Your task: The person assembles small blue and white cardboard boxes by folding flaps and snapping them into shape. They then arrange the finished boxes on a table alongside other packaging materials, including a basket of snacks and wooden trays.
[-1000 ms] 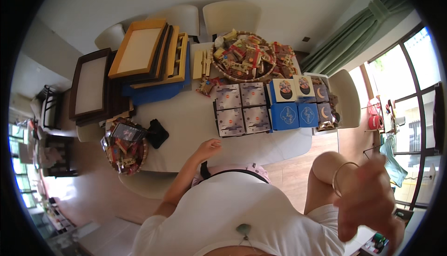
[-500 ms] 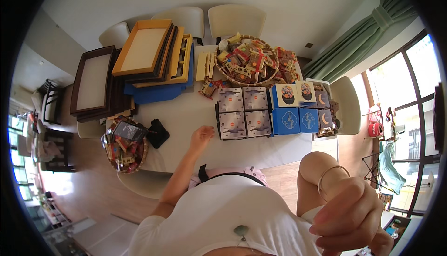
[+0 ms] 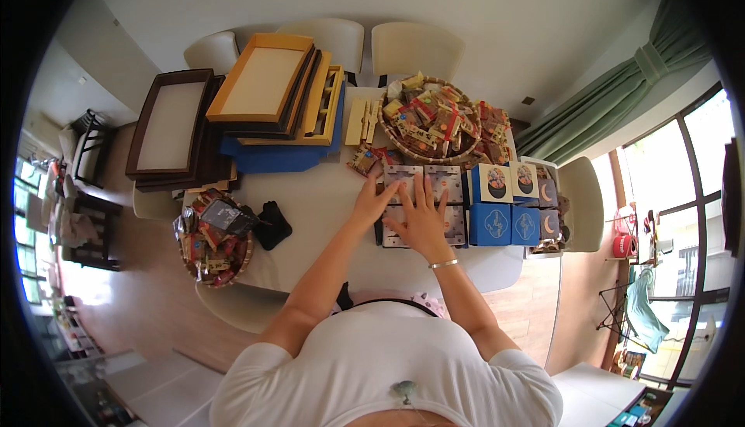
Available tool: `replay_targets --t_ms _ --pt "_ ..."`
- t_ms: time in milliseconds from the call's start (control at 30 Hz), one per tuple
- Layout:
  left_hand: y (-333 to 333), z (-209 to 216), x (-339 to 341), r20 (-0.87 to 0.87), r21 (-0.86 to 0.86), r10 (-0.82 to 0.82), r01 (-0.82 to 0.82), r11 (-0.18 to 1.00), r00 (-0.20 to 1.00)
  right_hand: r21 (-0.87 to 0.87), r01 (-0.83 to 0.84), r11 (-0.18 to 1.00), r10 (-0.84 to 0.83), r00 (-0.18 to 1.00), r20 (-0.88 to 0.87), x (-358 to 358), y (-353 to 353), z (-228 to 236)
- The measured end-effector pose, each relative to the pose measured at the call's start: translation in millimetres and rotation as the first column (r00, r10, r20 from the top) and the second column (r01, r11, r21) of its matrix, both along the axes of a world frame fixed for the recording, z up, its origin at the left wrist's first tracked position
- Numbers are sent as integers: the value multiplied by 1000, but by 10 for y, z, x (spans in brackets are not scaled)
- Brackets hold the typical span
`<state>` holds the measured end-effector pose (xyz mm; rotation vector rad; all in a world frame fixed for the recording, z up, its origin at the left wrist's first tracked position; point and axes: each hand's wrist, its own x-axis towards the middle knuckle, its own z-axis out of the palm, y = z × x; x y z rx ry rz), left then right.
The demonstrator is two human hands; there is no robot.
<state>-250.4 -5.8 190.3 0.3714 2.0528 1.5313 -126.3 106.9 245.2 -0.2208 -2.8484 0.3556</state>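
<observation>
Both hands rest over several square grey-white patterned boxes grouped near the middle of the table. My left hand is at their left side, its fingers stretched forward and apart. Beside it my right hand lies spread over the top of the group, palm down, and covers part of the boxes; a bracelet circles its wrist. Neither hand grips anything that I can see. Small wrapped snack packs lie just beyond the left fingertips. Blue boxes with cream-topped ones stand directly right of the group.
A round woven basket heaped with wrapped snacks stands behind the boxes. Stacked yellow trays and dark brown trays fill the far left. Nearer are a smaller snack basket and a black cloth item. Chairs surround the table.
My right hand has come down from the near right, close to the camera, onto the grey boxes. My left hand has moved right and forward to their left side. The view has shifted slightly.
</observation>
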Motion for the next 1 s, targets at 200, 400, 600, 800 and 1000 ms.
replay_targets --t_ms 200,400,600,800,1000 --pt "-12 4 66 102 124 63 -76 989 993 61 -3 998 2 1000 27 20 10 -81" --pt "-157 -42 -68 396 226 146 -250 941 907 47 -15 999 13 999 42 14 5 15" --pt "-797 -52 -313 604 354 108 -388 851 789 72 -14 997 10 998 58 21 38 -98" --pt "-1242 -26 -221 446 297 112 -265 917 888 -64 -73 995 63 987 -149 -11 -20 151" --pt "-1498 213 21 343 210 51 -129 969 938 -297 -353 887 314 934 -172 112 -914 618"
